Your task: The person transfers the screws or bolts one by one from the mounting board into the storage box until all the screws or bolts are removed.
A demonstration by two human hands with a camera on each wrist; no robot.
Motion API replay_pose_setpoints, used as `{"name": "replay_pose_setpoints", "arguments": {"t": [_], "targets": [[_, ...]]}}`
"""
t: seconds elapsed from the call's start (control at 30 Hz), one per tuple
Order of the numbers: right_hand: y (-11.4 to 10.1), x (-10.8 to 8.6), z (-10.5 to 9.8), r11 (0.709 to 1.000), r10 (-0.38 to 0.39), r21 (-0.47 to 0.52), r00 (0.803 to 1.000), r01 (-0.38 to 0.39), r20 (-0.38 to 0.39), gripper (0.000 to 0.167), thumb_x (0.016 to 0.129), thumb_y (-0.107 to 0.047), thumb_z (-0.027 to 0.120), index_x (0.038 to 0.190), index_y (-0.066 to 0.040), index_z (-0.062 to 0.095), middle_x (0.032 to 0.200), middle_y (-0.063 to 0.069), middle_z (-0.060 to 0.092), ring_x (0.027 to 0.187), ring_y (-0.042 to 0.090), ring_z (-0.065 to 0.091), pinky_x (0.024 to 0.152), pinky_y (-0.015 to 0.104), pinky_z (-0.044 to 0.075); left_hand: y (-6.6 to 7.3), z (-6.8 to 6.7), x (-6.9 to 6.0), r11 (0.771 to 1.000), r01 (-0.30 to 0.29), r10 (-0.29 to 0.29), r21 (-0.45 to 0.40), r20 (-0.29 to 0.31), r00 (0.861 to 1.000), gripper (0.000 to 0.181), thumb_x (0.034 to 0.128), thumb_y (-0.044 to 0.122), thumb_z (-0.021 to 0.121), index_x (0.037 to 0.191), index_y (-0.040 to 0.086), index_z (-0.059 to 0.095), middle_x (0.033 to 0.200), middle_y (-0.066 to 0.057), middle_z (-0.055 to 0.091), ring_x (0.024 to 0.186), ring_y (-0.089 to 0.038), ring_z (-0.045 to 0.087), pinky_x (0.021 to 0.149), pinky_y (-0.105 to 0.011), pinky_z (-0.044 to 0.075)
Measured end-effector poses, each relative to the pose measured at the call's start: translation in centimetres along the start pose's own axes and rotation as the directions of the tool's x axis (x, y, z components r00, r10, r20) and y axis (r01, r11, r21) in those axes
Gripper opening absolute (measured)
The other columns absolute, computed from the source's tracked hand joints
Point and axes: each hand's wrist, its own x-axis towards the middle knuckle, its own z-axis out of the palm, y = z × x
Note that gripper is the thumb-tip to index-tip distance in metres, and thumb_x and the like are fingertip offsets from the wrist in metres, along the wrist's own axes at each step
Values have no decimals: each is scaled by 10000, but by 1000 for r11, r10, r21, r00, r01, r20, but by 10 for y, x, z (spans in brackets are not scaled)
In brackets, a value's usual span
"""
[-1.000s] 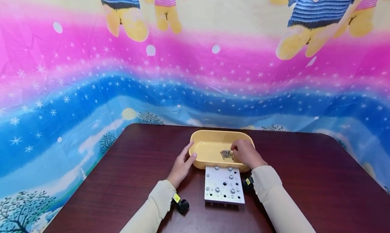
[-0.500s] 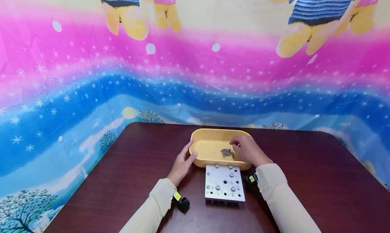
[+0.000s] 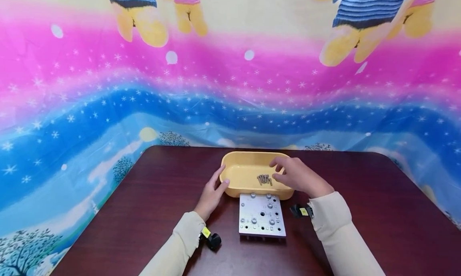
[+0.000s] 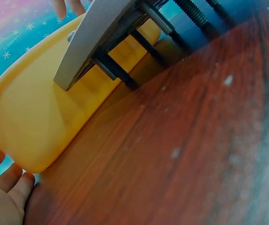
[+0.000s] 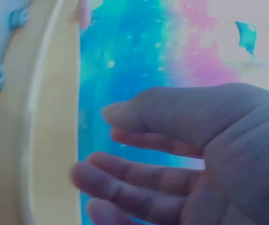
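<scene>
A yellow oblong tray (image 3: 239, 175) stands on the table, a small cluster of screws (image 3: 264, 180) lying in its right half. At the tray's left end, my left hand (image 3: 210, 196) touches the outer wall with extended fingers, its thumb at the near rim. My right hand (image 3: 300, 175) hovers over the right end, thumb and fingers apart and nothing between them. Just in front of the tray is a metal plate (image 3: 255, 212) with several socket-head screws and bare holes. In the left wrist view, threaded shanks (image 4: 148, 44) stick out beneath that plate.
The dark reddish-brown table (image 3: 173, 176) extends to both sides of the tray. Behind it hangs a printed cloth (image 3: 223, 87) in pink and blue. A black wrist camera (image 3: 214, 241) sits by the left cuff, another camera (image 3: 298, 210) by the right.
My right hand has drawn back to the right from the screws, and its fingers have spread apart. The left hand keeps its place at the tray. The head view has shifted slightly.
</scene>
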Motion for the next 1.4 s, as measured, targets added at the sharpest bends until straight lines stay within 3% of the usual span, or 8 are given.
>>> {"name": "replay_pose_setpoints", "arguments": {"t": [0.2,0.4,0.7,0.97,1.2,1.4], "targets": [[-20,-9,-4,1000,-22,7,994,22,106,268,883,-134,686,1139,-66,639,1006,77,645,911,220,619,758,363,533,1,-1,-1,1000,9,-9,8,8,1000,600,981,327,565,1518,191,333,1568,-53,271,1427,-289,256,1108,-455,309],[-40,-16,-2,998,-68,11,981,67,183,257,855,-111,715,1099,-82,641,977,53,649,871,173,597,724,307,513,1,0,-2,1000,10,-10,12,5,1000,573,992,287,552,1516,197,338,1569,-59,269,1421,-305,264,1106,-466,308],[-66,-20,10,992,-121,16,953,122,278,197,837,-106,706,1015,-113,621,880,-9,614,750,118,553,673,303,485,-1,1,0,1000,5,-5,3,2,1000,558,996,256,547,1512,179,347,1561,-53,287,1416,-287,279,1109,-452,305],[-83,-21,26,994,-111,34,918,106,381,183,838,-89,682,1001,-114,604,848,-36,563,660,99,537,555,269,488,2,0,0,1000,6,-6,18,-1,1000,583,984,331,559,1511,189,352,1558,-42,298,1423,-267,265,1127,-459,273],[-89,-18,43,990,-122,-17,908,141,400,131,818,-75,674,927,-127,625,724,-72,545,604,76,523,553,242,465,2,0,1,1000,16,-16,13,1,1000,578,978,337,568,1505,215,363,1555,-29,305,1423,-256,268,1129,-460,268],[-92,-17,56,980,-146,-69,908,187,394,152,764,-90,722,854,-153,617,757,-90,546,646,56,503,573,225,451,2,0,-1,1000,7,-7,16,6,1000,570,984,323,561,1506,217,358,1556,-27,302,1425,-248,253,1133,-475,252]]}}
